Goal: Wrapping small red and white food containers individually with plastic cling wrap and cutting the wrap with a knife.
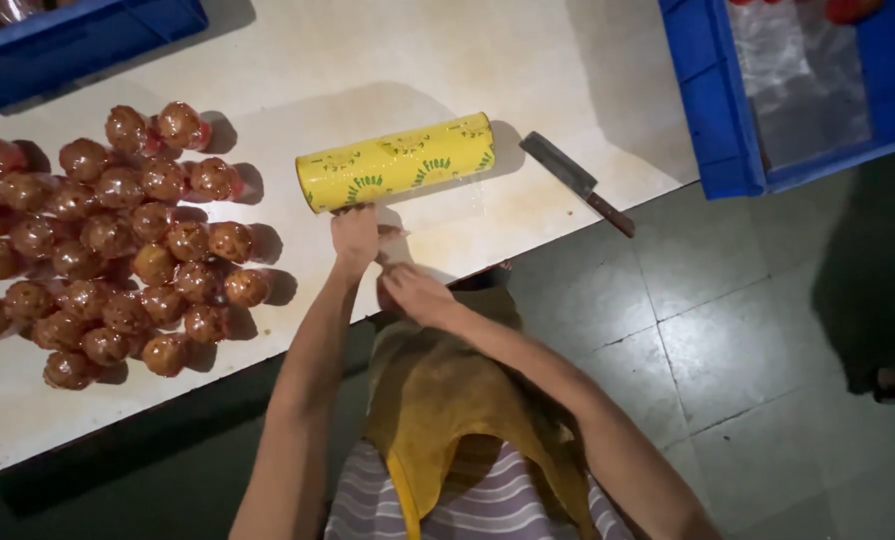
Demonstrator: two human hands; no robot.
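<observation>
wrap roll (398, 162), yellow with a green pattern, lies on its side near the middle of the desk (298, 50), and from where i watch that puts its loose clear film within easy pull of the near edge. going left to right: a blue crate (78, 40) sits at the far left corner. below it a crowd of brown round wrapped items (118, 240) is packed close together on the left of the desk, probably bunched so they don't roll off. my left hand (355, 235) is just below the roll's left end, fingers closed on what looks like the film's edge. my right hand (416, 292) is close beside it at the desk's near edge, curled around something small i cannot make out. the two hands nearly touch. right of the roll a knife (576, 182) lies flat, blade toward the roll, handle toward the edge, handy for cutting. far right, another blue crate (718, 120) overhangs the floor (748, 330).
</observation>
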